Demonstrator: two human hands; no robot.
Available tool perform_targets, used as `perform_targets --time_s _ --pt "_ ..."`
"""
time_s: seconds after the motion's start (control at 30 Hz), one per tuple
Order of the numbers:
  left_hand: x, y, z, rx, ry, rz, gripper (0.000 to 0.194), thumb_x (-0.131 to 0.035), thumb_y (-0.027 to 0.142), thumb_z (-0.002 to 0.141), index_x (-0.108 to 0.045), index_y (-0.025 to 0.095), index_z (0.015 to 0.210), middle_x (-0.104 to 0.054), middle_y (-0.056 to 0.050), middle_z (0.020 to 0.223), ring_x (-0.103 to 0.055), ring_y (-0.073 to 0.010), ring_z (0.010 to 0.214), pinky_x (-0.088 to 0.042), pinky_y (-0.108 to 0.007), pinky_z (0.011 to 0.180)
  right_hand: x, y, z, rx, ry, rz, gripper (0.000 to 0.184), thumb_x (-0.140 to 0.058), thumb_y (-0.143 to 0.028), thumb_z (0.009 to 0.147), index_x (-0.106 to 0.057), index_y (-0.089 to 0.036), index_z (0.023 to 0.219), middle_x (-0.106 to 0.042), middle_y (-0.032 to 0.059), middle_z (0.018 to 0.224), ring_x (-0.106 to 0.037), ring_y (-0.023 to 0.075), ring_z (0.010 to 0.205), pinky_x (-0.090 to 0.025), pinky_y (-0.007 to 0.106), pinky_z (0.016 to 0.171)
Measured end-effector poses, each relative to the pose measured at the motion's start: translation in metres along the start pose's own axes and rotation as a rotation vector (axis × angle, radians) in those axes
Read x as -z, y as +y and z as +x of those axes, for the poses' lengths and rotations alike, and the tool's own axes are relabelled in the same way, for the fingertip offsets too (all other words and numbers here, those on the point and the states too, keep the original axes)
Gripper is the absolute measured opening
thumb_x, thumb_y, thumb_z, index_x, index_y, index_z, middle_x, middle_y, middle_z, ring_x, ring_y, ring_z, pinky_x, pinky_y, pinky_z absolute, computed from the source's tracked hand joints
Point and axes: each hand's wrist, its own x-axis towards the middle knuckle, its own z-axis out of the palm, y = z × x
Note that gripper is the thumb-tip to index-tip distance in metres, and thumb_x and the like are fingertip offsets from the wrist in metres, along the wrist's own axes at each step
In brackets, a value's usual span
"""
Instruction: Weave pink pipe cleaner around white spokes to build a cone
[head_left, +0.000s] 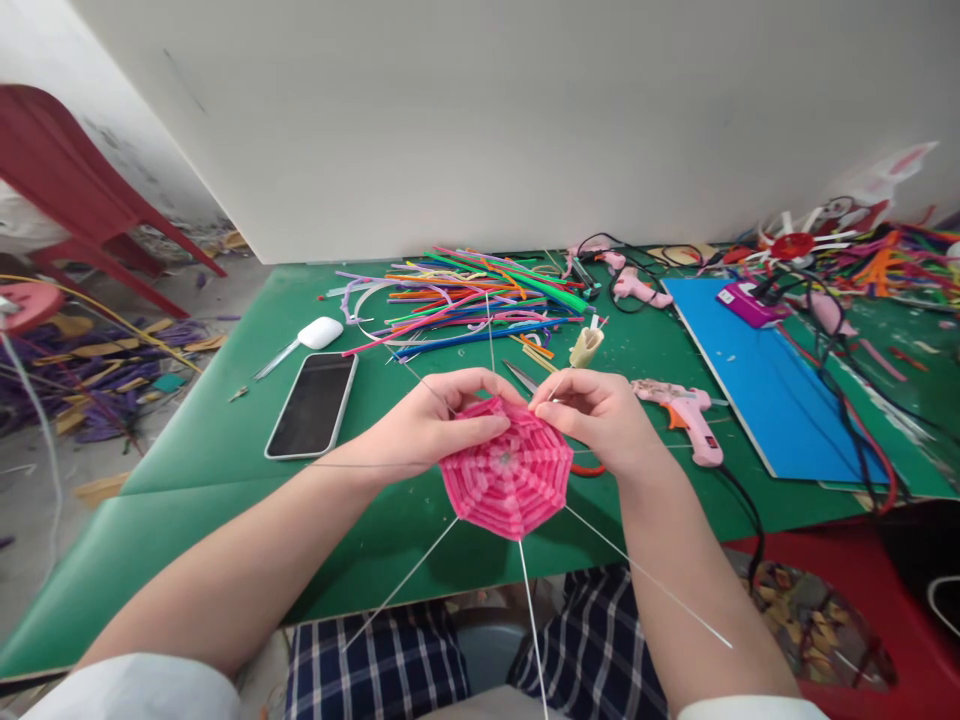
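A pink woven octagon [510, 475] with thin white spokes sticking out from its edges is held over the front of the green table [225, 430]. My left hand [431, 420] pinches its upper left edge, fingers closed on it. My right hand [596, 415] grips the upper right edge, thumb and fingers pressed on the weave and a pale strip that runs up from it. Just behind my hands lies a heap of coloured straws [480, 295].
A dark phone [313, 405] and a white mouse [320, 332] lie to the left. A pink glue gun [686, 410] rests right of my hand, beside a blue board [772, 385] with cables. More glue guns sit at the back. A red chair [67, 180] stands far left.
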Motion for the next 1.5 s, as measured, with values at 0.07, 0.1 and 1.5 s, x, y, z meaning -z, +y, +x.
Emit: perform_targets --time_s 0.07,0.1,1.5 --pt "0.0005 -0.0004 0.0 -0.004 0.006 0.016 0.013 -0.062 0.025 0.079 -0.062 0.018 0.09 -0.063 0.001 0.071 -0.058 -0.0074 0.06 -0.046 -0.017 0.057 0.0001 0.0001 -0.0006 0.01 0.003 -0.034 0.008 -0.066 -0.027 0.071 -0.064 -0.018 0.07 -0.06 -0.002 0.066 -0.048 0.007 0.053 -0.038 0.019 0.047" --pt "0.0007 -0.0007 0.0 -0.004 0.01 0.025 0.013 -0.062 0.025 0.079 -0.062 0.018 0.09 -0.063 0.001 0.07 -0.057 -0.0074 0.059 -0.046 -0.018 0.057 0.0001 0.0001 -0.0009 0.014 0.005 -0.049 0.008 -0.065 -0.026 0.071 -0.064 -0.018 0.07 -0.059 -0.0023 0.066 -0.048 0.0067 0.053 -0.037 0.019 0.047" --pt "0.0006 0.0025 0.0002 0.081 -0.037 0.149 0.019 -0.06 0.027 0.079 -0.06 0.019 0.097 -0.063 0.001 0.072 -0.056 -0.0083 0.06 -0.045 -0.018 0.055 0.0062 -0.0055 -0.004 -0.052 -0.137 -0.035 0.014 -0.073 -0.026 0.066 -0.063 -0.018 0.072 -0.062 -0.0012 0.069 -0.057 0.0101 0.061 -0.046 0.022 0.055"
